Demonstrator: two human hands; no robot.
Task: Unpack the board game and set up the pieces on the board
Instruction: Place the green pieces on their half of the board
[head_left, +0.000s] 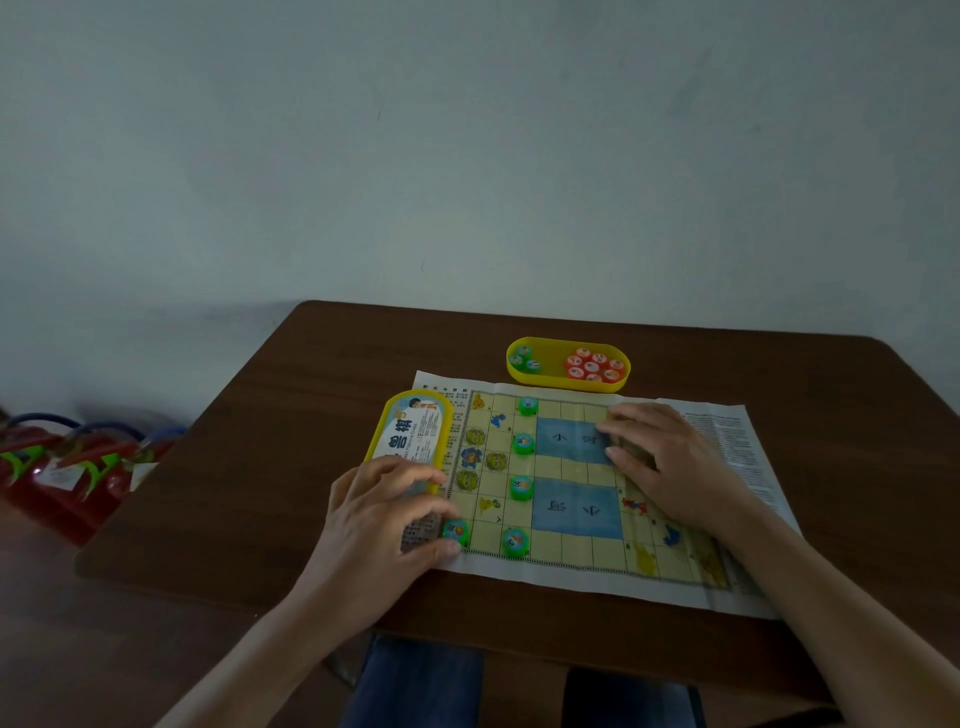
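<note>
The paper game board (571, 556) lies flat on the brown table (291, 415). Several green round pieces stand on its left half, among them one (523, 444) beside the upper blue water patch and one (515, 540) near the front edge. My left hand (379, 519) reaches over the board's left edge, its thumb and index finger pinching a green piece (455, 531) that sits on the near-left corner square. My right hand (670, 462) lies flat on the right half of the board, with its fingers straight and pointing left.
A yellow oval tray (569, 385) stands behind the board with three green pieces at its left end and several red pieces at its right. The yellow lid (410, 431) with a printed label lies on the board's left margin. Red objects sit on the floor at far left.
</note>
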